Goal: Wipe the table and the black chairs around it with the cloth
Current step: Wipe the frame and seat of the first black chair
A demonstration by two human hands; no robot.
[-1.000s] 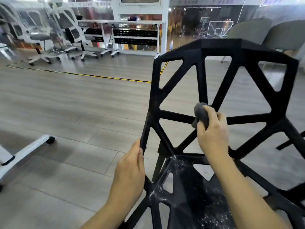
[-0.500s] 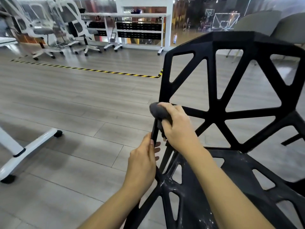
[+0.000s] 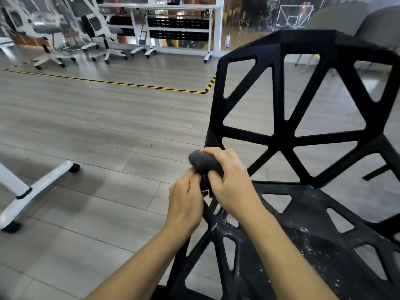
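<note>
A black chair (image 3: 281, 146) with a lattice of triangular openings fills the right half of the view; its seat is speckled with white dust. My right hand (image 3: 231, 182) grips a bunched dark grey cloth (image 3: 202, 162) against the left edge of the chair frame, low on the backrest. My left hand (image 3: 186, 204) sits just below and left of it, fingers curled around the same frame edge and touching the cloth. The part of the frame under both hands is hidden.
A white table leg with black castors (image 3: 36, 187) stands on the wooden floor at the left. Yellow-black tape (image 3: 138, 85) crosses the floor. White office chairs (image 3: 49, 33) and white shelving (image 3: 177, 24) line the back. Grey chairs (image 3: 346, 18) stand behind the black chair.
My right hand slid the cloth from the middle of the backrest leftward and down to the left frame edge. My left hand moved up the edge to meet it.
</note>
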